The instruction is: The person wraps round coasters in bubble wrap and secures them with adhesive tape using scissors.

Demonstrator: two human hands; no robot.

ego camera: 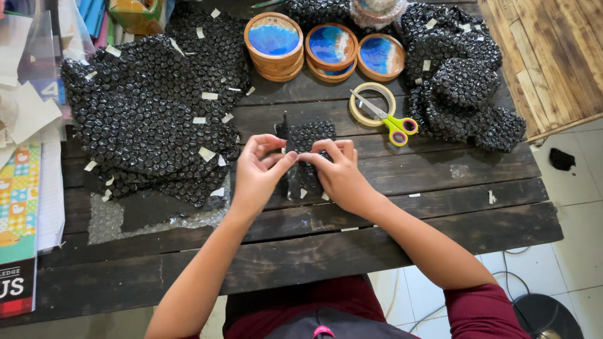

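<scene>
- Small bubble-wrapped parcel [309, 150]: black, lying on the dark wooden bench [440, 213] at the centre of the frame, partly covered by both hands.
- Left hand [256, 176]: just left of centre, fingers curled, its grip pressed together at thumb and forefinger on the parcel's near edge.
- Right hand [339, 172]: just right of centre, touching the left hand's fingertips; its grip is likewise pinched on the parcel's wrap.
- Scissors [389, 119]: yellow-green and pink handles, lying right of and above the parcel, blades resting across a roll of tape [370, 94].
- Three round wooden coasters [326, 47] with blue centres, some stacked, sit in a row at the top centre.
- Large heap of black bubble wrap [151, 119], dotted with bits of tape, fills the upper left of the bench.
- Wrapped black bundles [465, 88] lie in the upper right.
- Papers and a colourful book [19, 201] run along the left edge.
</scene>
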